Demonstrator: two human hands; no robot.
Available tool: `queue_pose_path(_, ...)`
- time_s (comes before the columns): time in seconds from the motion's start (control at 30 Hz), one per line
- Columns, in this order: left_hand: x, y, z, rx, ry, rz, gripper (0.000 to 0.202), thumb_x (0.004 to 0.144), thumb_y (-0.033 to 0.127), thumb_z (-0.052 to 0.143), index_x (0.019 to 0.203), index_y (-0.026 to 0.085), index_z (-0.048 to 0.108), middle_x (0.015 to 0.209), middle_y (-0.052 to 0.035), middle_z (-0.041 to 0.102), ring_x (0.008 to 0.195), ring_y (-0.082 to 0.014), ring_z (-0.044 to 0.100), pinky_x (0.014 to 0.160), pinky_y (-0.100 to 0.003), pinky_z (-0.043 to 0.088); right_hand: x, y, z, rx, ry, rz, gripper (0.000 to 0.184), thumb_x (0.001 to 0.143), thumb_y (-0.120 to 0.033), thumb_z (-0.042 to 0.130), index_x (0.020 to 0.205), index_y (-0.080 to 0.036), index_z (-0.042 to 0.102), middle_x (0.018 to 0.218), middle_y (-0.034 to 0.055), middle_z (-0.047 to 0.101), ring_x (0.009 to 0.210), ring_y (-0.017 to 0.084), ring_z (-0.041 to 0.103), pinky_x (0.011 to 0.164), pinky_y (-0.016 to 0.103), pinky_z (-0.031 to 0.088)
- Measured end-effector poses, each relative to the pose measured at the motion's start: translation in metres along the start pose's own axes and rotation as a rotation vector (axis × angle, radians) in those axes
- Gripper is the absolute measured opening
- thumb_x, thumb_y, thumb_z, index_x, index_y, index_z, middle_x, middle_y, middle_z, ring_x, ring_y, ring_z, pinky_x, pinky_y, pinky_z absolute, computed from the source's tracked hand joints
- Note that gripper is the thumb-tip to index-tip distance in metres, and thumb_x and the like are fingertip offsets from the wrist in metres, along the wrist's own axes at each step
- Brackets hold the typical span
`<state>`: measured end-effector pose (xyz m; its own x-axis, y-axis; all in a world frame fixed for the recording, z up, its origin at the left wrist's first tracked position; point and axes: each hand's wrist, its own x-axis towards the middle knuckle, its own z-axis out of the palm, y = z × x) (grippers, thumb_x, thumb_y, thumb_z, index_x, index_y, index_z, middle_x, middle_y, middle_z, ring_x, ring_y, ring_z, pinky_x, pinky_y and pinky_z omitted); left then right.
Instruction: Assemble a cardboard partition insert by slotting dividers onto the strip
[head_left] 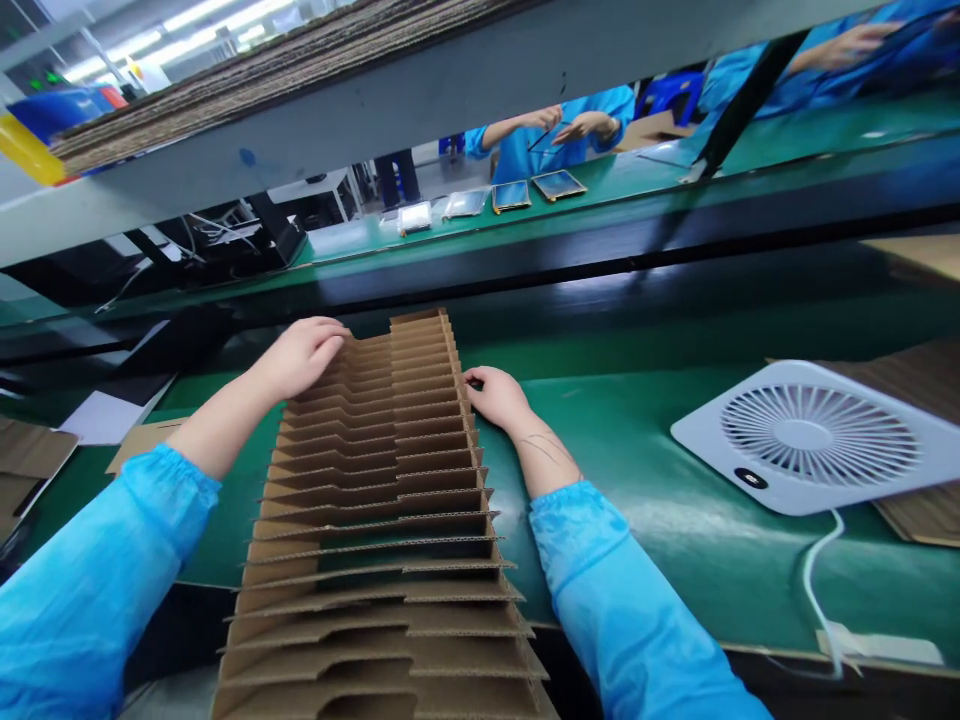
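A long brown cardboard divider (360, 465), made of many thin upright partitions in a row, stretches from the bottom of the view to the far part of the green workbench. My left hand (304, 352) is closed over its far left edge, fingers hooked behind the cardboard and thumb on the near side. At the far right side, my right hand (496, 394) has curled fingers that grip the divider's edge; the fingertips are partly hidden. The slots between the partitions show no items in them. Its near end runs past the bench's front edge.
A white fan (817, 435) with a cable lies right, over stacked cardboard (919, 400). Cardboard sheets (300, 60) rest on the overhead shelf (420, 110). Beyond, a person in blue (559, 130) works behind flat screen panels (512, 195). White paper (109, 415) lies left.
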<state>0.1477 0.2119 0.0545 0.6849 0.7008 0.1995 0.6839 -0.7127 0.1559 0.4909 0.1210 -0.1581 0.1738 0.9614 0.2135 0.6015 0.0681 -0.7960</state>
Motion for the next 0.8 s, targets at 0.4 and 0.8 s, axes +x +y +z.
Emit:
queue_pose_path(0.4, -0.209, -0.091, 0.108, 0.104, 0.042, -0.74, 0.062, 0.105, 0.047, 0.039, 0.15, 0.014, 0.066, 0.163, -0.0206, 0.061, 0.156, -0.0341, 0.054, 0.135, -0.045, 0.037, -0.017, -0.018, -0.007, 0.288, 0.266, 0.078, 0.049, 0.092, -0.062, 0.061, 0.099, -0.018, 0.079, 0.108, 0.0148, 0.083, 0.101, 0.029, 0.074, 0.1, 0.044, 0.06)
queue_pose_path(0.8, -0.167, -0.112, 0.119, 0.033, -0.033, -0.768, 0.085, 0.104, 0.058, 0.033, 0.172, 0.009, 0.045, 0.182, -0.0252, 0.034, 0.172, -0.0408, 0.027, 0.137, -0.068, 0.021, -0.157, -0.066, -0.028, 0.394, 0.29, 0.133, 0.06, 0.094, -0.077, 0.06, 0.118, -0.023, 0.072, 0.119, 0.0159, 0.079, 0.101, 0.03, 0.077, 0.085, 0.044, 0.065)
